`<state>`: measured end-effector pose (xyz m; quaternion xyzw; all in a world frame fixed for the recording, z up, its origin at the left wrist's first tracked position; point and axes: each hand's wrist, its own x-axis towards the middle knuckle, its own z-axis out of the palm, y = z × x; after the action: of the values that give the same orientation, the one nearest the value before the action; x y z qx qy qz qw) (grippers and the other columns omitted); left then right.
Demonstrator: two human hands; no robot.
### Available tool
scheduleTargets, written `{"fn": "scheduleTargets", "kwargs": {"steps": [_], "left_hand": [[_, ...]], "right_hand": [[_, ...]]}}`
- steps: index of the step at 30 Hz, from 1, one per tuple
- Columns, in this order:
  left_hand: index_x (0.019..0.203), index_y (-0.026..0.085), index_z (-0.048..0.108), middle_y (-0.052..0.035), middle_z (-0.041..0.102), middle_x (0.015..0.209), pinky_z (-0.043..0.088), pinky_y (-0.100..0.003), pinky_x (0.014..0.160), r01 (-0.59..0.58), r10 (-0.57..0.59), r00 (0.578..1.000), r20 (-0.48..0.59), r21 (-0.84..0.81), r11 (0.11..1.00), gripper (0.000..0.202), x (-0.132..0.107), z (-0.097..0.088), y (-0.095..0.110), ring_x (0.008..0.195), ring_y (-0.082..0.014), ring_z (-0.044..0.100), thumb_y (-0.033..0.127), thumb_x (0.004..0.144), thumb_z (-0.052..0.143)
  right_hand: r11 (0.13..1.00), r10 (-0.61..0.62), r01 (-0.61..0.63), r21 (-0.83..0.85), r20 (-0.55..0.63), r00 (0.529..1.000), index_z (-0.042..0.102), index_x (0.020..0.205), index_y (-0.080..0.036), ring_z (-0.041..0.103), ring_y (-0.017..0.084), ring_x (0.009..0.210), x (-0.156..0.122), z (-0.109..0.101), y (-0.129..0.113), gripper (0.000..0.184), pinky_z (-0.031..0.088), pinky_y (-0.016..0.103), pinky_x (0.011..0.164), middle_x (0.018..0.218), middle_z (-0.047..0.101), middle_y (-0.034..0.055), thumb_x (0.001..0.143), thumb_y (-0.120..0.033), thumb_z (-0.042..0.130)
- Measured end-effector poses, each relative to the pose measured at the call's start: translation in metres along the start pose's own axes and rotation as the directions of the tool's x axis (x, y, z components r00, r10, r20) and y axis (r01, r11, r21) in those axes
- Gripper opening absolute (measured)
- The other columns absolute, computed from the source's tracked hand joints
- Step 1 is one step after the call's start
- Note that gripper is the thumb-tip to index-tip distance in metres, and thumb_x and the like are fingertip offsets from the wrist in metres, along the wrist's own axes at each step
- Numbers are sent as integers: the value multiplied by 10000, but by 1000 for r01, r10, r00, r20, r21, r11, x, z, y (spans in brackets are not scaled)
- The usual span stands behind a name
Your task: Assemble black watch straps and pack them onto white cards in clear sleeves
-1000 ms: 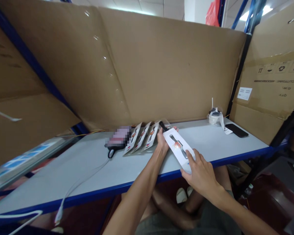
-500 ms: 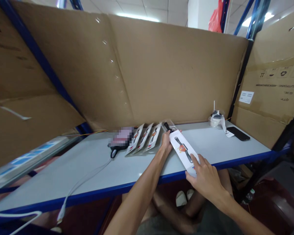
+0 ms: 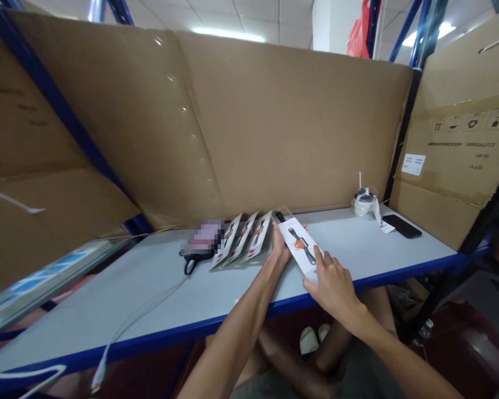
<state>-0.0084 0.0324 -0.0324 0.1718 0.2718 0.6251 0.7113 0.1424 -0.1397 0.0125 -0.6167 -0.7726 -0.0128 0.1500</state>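
Note:
A white printed card (image 3: 299, 239), showing a black-handled tool, lies slanted between my hands over a clear plastic blister pack (image 3: 289, 213). From the card's far end pokes a black handle (image 3: 279, 216); the rest of that tool is hidden. My left hand (image 3: 281, 244) wraps around the pack from the left and beneath, some fingers out of sight. At the near end, my right hand (image 3: 334, 281) grips the card with thumb and fingers. Just left stand three similar carded packs (image 3: 256, 235), leaning in a row.
A phone-like device with a blurred screen (image 3: 203, 238) and a dark loop lies left of the packs, a white cable (image 3: 139, 310) trailing from it. A lidded cup (image 3: 363, 204) and black phone (image 3: 402, 226) lie at the right. Cardboard (image 3: 299, 127) walls the back.
The card has slid away from me along the pack, covering more of the black handle. My right hand has moved with it. The view has shifted slightly.

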Motion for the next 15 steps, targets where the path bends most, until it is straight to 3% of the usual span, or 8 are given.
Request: {"fn": "scheduleTargets", "kwargs": {"steps": [6,9,12,15], "left_hand": [[1105,78,691,-160,759,797,622,-415,708,-9,8,1000,11,76,997,805,-5,1,1,684,-266,732,698,1018,185],[1118,82,703,-146,757,783,621,-413,711,-12,14,999,-29,69,998,794,-6,1,1,690,-268,731,687,1021,198],[1127,70,721,-157,760,789,621,-423,720,-7,7,1000,-8,78,997,806,-5,-1,-1,737,-289,738,683,1018,208],[1094,57,732,-170,754,788,620,-451,727,18,-20,999,26,81,997,815,-2,-4,-3,777,-321,742,726,987,278]], "right_hand": [[997,-12,18,73,-78,997,443,1548,-157,638,331,1170,20,6,-5,669,568,413,849,1376,620,207,967,-430,630],[981,-62,100,167,-216,974,518,1493,-201,608,318,1212,20,12,3,583,558,414,882,1383,632,175,999,-501,593],[945,-148,257,200,-439,886,649,1346,-209,580,291,1235,24,20,11,387,500,412,995,1347,664,144,1032,-415,559],[902,-243,401,161,-579,778,715,1219,-186,583,284,1190,35,26,13,285,446,428,1028,1247,700,135,1035,-308,534]]}}
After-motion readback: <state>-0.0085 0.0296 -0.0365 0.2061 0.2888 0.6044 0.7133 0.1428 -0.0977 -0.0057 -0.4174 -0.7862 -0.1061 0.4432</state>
